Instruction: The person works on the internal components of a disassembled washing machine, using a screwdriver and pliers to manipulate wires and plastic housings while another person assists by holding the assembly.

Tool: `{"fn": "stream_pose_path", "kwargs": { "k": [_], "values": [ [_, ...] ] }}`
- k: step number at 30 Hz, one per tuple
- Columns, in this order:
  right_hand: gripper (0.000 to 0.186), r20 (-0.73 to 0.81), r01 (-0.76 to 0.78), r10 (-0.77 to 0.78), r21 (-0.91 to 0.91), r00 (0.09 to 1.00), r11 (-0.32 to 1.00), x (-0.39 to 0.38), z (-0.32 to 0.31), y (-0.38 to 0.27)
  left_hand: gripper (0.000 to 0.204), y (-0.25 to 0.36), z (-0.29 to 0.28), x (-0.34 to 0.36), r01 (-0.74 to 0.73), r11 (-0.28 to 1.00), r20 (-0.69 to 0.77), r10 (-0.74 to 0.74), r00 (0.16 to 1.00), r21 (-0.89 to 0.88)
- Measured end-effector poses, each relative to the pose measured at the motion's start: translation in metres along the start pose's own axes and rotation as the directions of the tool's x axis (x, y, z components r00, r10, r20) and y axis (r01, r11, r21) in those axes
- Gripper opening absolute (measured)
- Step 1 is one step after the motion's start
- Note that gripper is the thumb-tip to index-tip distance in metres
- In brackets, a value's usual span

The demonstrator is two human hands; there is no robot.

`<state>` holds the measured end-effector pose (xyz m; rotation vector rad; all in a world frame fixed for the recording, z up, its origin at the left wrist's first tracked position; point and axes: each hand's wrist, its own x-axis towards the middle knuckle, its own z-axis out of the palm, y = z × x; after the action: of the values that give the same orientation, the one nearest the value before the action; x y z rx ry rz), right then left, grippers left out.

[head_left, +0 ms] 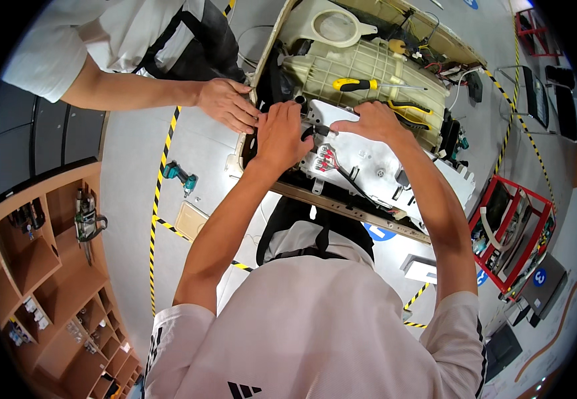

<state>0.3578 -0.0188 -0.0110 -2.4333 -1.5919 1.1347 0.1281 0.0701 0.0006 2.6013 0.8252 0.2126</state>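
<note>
A flat silvery metal panel [375, 161] lies across the near side of an opened appliance with a ribbed, cream plastic housing [341, 64]. My right hand [375, 123] grips the panel's far edge, its thumb on top. At the panel's left end my left hand [280, 136] has its fingers curled, the thumb beside a black cable piece [321, 130]; what they hold is hidden. Red-and-white wire connectors [326, 158] sit on the panel between my arms. Another person's hand [228, 105] rests at the appliance's left edge, close to my left hand.
A yellow-and-black screwdriver [358, 84] and yellow-handled pliers [409, 114] lie on the housing. Loose wires stick up at the far right corner. A teal power driver [180, 178] is on the floor at left, near wooden shelves [69, 292]. A red rack [511, 233] stands at right.
</note>
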Motion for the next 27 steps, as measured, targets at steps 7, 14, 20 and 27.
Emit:
{"fn": "stream_pose_path", "kwargs": {
  "k": [7,14,20,27],
  "values": [
    [0.096,-0.004,0.002,-0.002,0.004,1.000,1.000,-0.007,-0.004,0.000,0.067,0.002,-0.006,0.017,0.000,0.971,0.299,-0.073,0.951,0.239],
    [0.096,0.037,-0.005,0.004,0.019,0.999,1.000,-0.005,-0.005,0.003,0.064,-0.002,0.011,0.005,-0.056,0.985,0.187,0.025,0.982,0.163],
    [0.095,-0.012,0.028,-0.028,-0.023,1.000,0.999,-0.004,-0.002,0.004,0.057,-0.009,0.025,0.001,-0.058,0.997,0.110,0.063,0.992,-0.047],
    [0.095,0.028,-0.003,0.004,-0.024,1.000,1.000,-0.004,-0.006,0.002,0.055,-0.033,0.021,0.010,-0.129,0.949,0.182,0.187,0.965,-0.289]
  ]
}}
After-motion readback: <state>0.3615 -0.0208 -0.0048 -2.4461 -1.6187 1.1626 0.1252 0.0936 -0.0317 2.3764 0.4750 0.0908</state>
